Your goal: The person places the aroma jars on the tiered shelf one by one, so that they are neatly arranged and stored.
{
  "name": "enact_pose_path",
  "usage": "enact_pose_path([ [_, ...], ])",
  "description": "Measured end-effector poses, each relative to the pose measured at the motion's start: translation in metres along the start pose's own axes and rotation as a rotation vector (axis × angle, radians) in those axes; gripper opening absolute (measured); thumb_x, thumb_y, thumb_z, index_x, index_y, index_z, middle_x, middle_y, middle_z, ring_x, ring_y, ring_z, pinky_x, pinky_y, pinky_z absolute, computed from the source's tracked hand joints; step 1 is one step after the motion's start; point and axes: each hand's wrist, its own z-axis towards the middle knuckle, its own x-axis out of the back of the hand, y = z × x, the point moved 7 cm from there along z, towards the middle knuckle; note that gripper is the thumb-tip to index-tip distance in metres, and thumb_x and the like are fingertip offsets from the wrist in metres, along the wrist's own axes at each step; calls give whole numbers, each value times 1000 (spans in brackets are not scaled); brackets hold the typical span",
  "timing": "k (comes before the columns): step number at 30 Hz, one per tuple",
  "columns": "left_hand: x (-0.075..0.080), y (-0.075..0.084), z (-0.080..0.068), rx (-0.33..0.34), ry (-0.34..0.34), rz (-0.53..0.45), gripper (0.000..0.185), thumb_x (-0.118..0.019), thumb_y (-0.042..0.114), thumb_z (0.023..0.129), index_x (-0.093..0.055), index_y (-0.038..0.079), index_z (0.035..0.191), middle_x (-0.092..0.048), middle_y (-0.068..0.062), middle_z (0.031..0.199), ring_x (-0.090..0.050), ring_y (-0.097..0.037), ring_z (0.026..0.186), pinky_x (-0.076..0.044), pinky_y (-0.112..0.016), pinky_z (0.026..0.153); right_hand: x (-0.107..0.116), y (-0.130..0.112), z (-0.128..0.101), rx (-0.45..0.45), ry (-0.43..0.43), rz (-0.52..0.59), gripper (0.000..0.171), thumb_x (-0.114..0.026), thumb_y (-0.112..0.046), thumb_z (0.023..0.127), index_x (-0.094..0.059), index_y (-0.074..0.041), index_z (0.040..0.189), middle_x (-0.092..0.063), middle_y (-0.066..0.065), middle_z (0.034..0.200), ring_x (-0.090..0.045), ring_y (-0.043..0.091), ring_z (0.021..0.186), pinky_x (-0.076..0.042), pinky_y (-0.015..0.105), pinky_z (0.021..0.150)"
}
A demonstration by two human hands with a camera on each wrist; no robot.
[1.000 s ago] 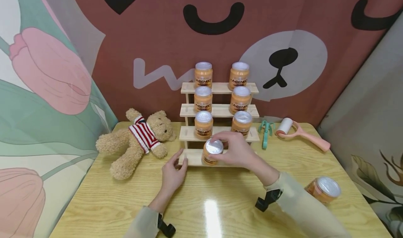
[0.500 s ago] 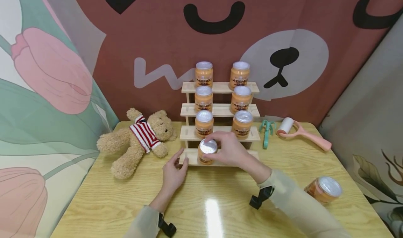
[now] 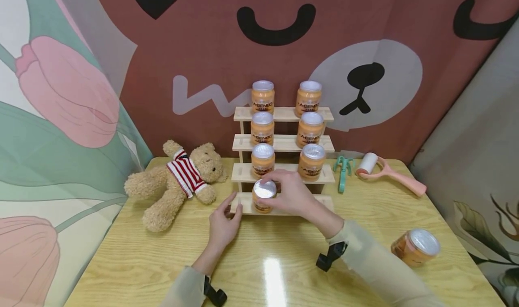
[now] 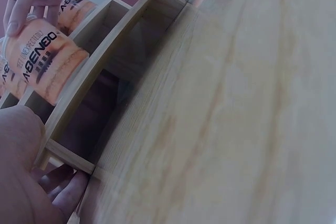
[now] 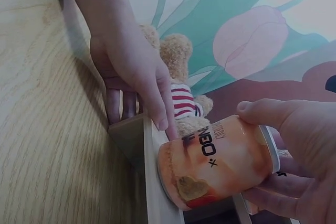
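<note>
My right hand (image 3: 297,193) holds an orange jar (image 5: 218,163) with a silvery lid, thumb on one side and fingers on the other near the lid. The jar stands upright on the lowest step of a wooden tiered rack (image 3: 285,142), left of its middle. At the left end of that step, my left hand (image 3: 224,226) grips the rack, its thumb over the board and its fingers round the side panel (image 4: 71,156). Matching jars fill two columns on the three steps above, such as one jar (image 3: 311,167) just behind my right hand.
Another orange jar (image 3: 415,247) stands on the table near the right edge. A teddy bear (image 3: 178,185) in a striped shirt lies left of the rack. To the right lie a small green rake-like tool (image 3: 342,174) and a pink lint roller (image 3: 393,174).
My right hand has slid left along the lowest step with the jar, mostly in the first half second. The left hand has stayed on the rack's end.
</note>
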Motion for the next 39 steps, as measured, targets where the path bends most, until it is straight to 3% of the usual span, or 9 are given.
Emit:
enact_pose_path([
  [9,1,-1,0,-1,7,3,44,-75,13,99,-69,8,142,-72,-19,137,-78,-32,103,-67,-38,87,-5,8,-2,-104,-20,98,41,-97,-34,79,-82,-13,111,-61,4,112,-67,22,106,-66,26,86],
  [16,1,1,0,3,-2,-1,44,-74,14,100,-68,8,143,-72,-19,138,-78,-31,103,-67,-39,86,0,14,-4,-113,-24,152,37,-97,-32,79,-78,-16,107,-67,0,111,-68,19,104,-67,35,88],
  [23,1,1,-1,3,2,4,44,-74,13,99,-68,8,143,-72,-19,138,-78,-31,102,-67,-40,86,-4,17,-7,-97,-8,142,48,-98,-29,77,-71,-11,112,-68,5,113,-71,18,98,-66,28,81],
  [31,1,2,-2,5,-9,-4,45,-74,12,99,-67,7,143,-71,-19,140,-78,-31,102,-67,-39,87,-7,19,-7,-116,-27,156,43,-97,-26,80,-71,-13,111,-70,5,115,-73,20,102,-66,26,84],
  [39,1,2,0,5,-5,2,45,-74,13,99,-68,8,143,-72,-19,138,-79,-31,99,-67,-35,84,-8,18,-6,-101,22,162,45,-99,-25,77,-72,-10,110,-69,6,113,-74,20,99,-66,24,83],
])
